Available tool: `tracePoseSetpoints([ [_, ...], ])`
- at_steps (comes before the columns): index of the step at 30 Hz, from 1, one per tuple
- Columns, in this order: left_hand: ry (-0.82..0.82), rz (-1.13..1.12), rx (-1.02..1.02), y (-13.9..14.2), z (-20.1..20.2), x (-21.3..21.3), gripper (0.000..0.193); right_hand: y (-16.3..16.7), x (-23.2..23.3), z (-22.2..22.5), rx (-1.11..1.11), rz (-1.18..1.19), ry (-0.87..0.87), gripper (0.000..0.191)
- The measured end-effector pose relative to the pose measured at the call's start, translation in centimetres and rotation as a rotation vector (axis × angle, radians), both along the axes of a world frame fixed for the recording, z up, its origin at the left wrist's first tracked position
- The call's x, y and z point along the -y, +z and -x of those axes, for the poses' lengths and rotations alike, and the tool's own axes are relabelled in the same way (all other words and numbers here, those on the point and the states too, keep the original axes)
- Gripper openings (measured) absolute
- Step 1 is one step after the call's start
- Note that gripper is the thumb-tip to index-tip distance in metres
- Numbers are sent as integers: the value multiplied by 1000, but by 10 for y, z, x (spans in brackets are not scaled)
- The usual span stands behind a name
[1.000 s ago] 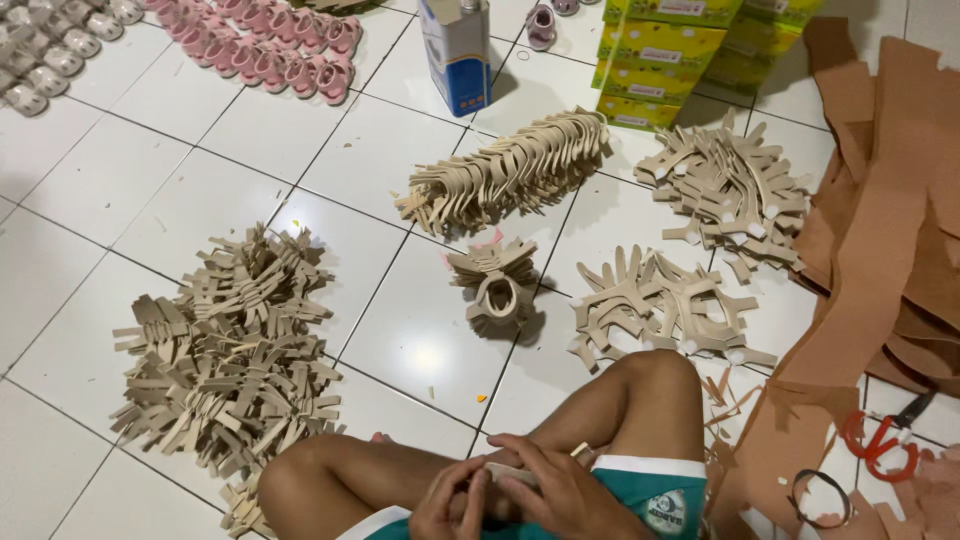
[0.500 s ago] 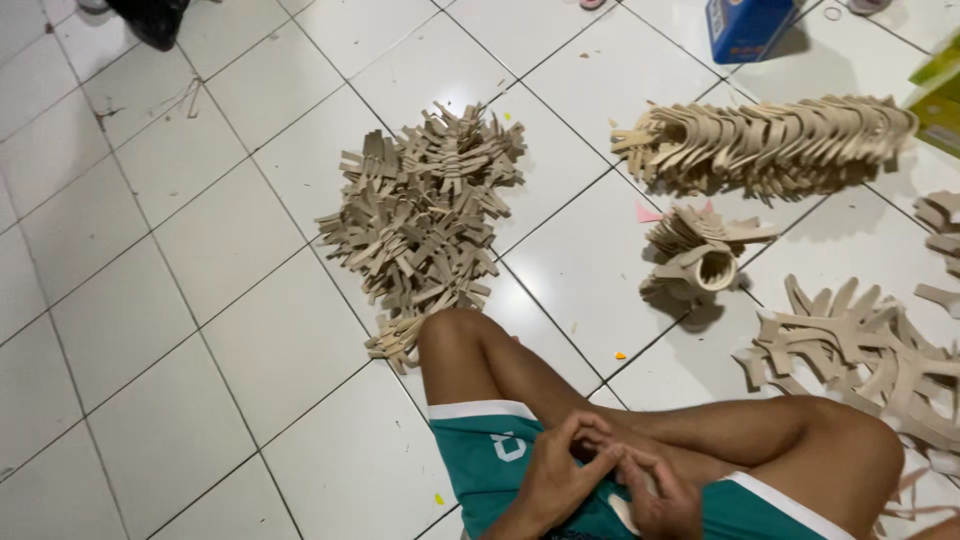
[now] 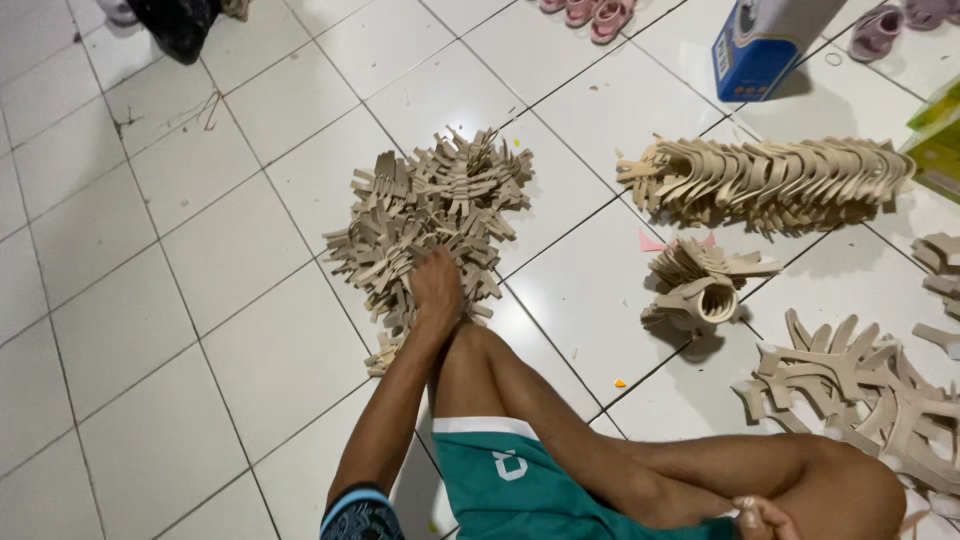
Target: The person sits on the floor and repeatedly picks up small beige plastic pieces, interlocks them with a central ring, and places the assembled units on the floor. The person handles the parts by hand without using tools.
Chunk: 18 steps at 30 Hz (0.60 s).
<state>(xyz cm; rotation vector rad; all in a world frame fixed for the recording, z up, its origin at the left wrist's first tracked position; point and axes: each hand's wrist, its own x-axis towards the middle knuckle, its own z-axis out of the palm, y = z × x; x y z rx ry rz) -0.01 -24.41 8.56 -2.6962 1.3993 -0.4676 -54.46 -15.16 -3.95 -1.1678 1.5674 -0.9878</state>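
Note:
My left hand (image 3: 437,287) reaches out over my bent leg and rests on the near edge of a loose pile of beige cut-out strap pieces (image 3: 430,200) on the white tile floor. Its fingers are down among the pieces, so any grip is hidden. My right hand (image 3: 757,516) shows only partly at the bottom edge, curled against my knee; what it holds, if anything, is not visible.
A long neat row of the same beige pieces (image 3: 780,180) lies to the right, with a small curled stack (image 3: 700,285) below it and spread pieces (image 3: 870,390) beside my knee. A blue carton (image 3: 765,45), pink sandals (image 3: 590,12), a yellow-green box (image 3: 940,140) and a dark bag (image 3: 180,25) lie farther off.
My hands were together in my lap. The left one has now stretched forward onto the beige pile, and my view has swung left and closer.

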Motion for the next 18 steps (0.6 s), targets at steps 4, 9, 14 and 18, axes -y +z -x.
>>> tracePoseSetpoints([
  [4, -120, 52, -131, -4, -12, -24, 45, 1, 0, -34, 29, -81, 78, 23],
  [9, -115, 324, -506, -2, -8, -45, 8, 15, -11, -62, 66, -115, 190, 24],
  [14, 106, 679, -1334, 16, 50, -72, 10, 42, -14, -67, 93, -121, 196, 26],
  [18, -59, 784, -2016, 3, 178, -114, 36, 46, -19, -63, 172, -108, 240, 29],
])
